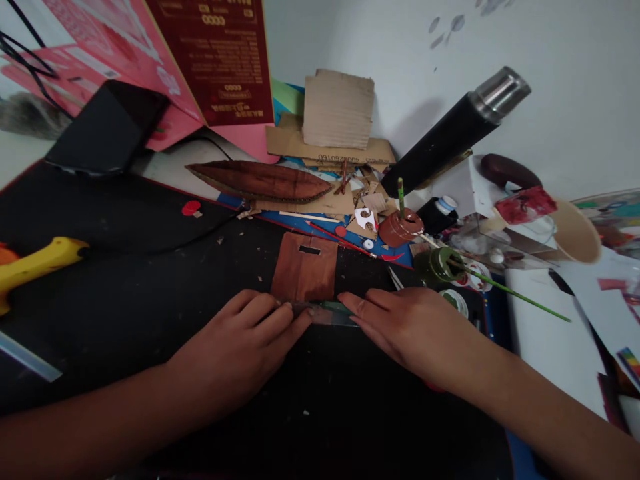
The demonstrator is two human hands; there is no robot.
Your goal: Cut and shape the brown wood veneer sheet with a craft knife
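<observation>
A brown-painted cardboard piece [306, 270] with a narrow slot near its far edge lies flat on the black mat. Along its near edge runs a clear, ruler-like plastic strip [333, 316], with a bit of green showing through or beside it. The fingers of my left hand [250, 333] are bunched together and press on the strip's left part. My right hand [415, 327] has its fingers together at the strip's right end. Metal blade tips [395, 277] poke out beyond my right hand; the rest of that tool is mostly hidden under it.
A brown boat-shaped piece [260, 181] rests behind, by cardboard scraps [339, 110]. A brown paint jar [401, 228], a green paint jar [438, 265] and a black flask [443, 140] stand to the right. At left are a yellow-handled tool [43, 263] and a glue stick [30, 357].
</observation>
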